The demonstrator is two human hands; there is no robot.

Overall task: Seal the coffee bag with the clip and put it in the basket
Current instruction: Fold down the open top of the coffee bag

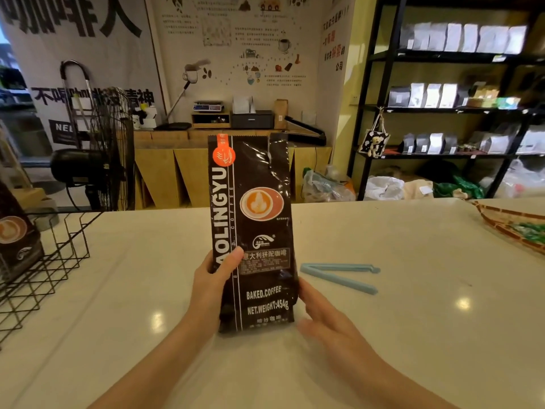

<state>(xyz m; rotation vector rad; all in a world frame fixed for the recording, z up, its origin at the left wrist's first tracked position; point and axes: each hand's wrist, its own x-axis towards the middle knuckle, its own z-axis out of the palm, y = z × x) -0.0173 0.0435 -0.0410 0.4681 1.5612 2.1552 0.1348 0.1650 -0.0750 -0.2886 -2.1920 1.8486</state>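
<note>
A tall dark coffee bag [253,225] with an orange cup picture stands upright on the white counter, its top unfolded. My left hand [213,287] grips its lower left side, thumb across the front. My right hand [321,317] rests against the bag's lower right edge, fingers spread and slightly blurred. A light blue clip [339,276] lies open in a V on the counter just right of the bag. The black wire basket [53,261] sits at the left edge, with another dark coffee bag [16,234] inside it.
A woven tray [513,225] with green items sits at the counter's far right. Behind the counter are a floor fan [97,160], a wooden bench with equipment, and black shelves [442,107] of bags.
</note>
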